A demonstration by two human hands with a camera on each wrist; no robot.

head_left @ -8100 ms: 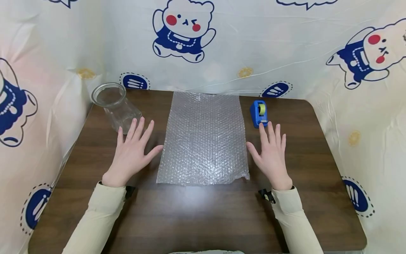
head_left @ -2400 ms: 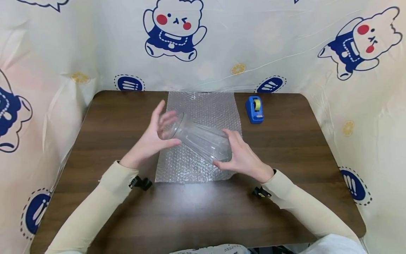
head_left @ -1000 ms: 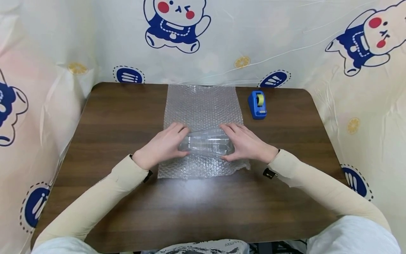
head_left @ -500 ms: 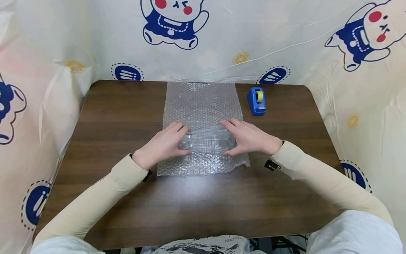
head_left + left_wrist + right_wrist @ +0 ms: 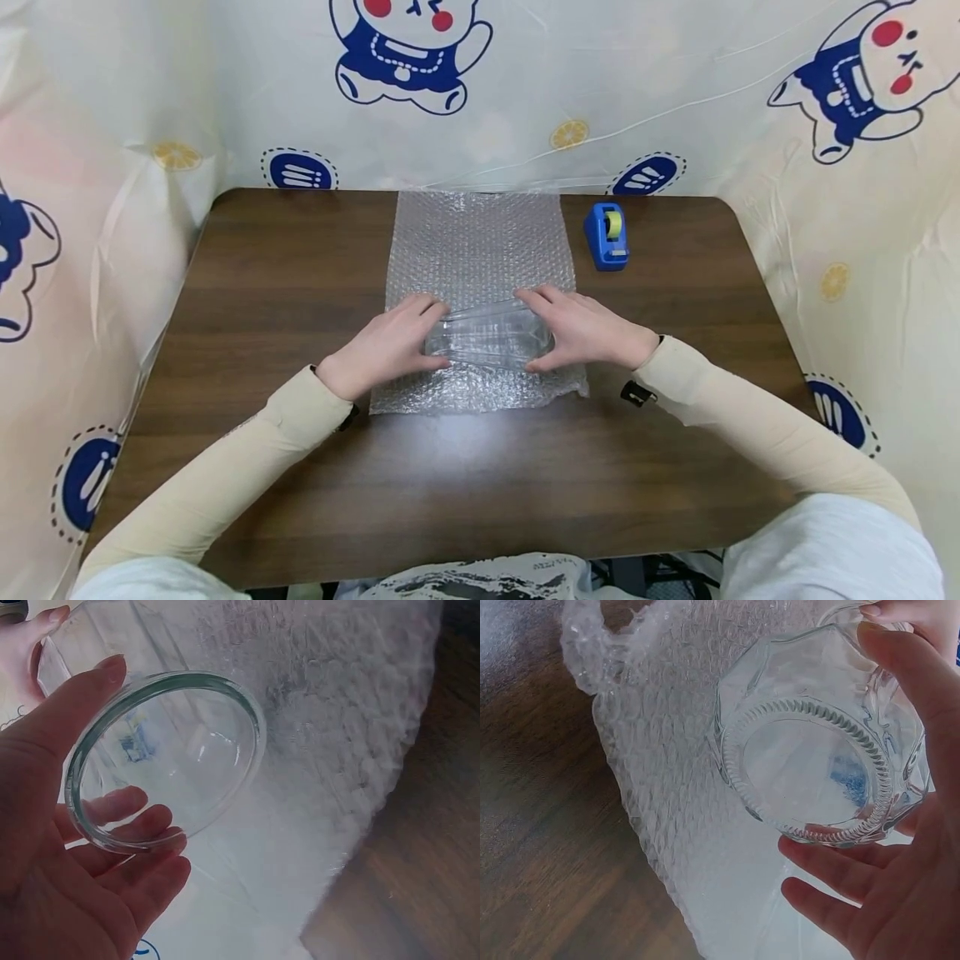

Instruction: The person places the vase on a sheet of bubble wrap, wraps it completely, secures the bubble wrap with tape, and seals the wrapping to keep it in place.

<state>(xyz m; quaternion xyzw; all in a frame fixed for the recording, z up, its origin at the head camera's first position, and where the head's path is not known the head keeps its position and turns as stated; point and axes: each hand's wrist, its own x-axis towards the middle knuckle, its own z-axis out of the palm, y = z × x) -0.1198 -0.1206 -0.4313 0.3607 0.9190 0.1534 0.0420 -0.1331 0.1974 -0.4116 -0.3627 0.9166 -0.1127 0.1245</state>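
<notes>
a clear glass jar (image 5: 491, 335) lay on its side between the two hands, above the nearer half of a sheet of bubble wrap (image 5: 480, 242), its mouth toward the person's left and its base toward the right. the left hand (image 5: 384, 346) gripped it at the rim end, thumb on the near side and fingers curved round the far side, spread as wide as the glass. the right hand (image 5: 588, 329) held the base end in the same way, thumb near and fingers far. the left wrist view showed the thick round rim, and the right wrist view a ribbed ring on the base and faceted walls. whether the jar touched the wrap was hard to tell from above.

the sheet lay flat on a dark wood-grain table (image 5: 480, 492), one near corner crumpled. a blue tape dispenser (image 5: 606, 242) with a yellow roll (image 5: 614, 224) stood just beside the sheet's far right edge. behind the table hung a pale curtain (image 5: 262, 67) printed with bears.
</notes>
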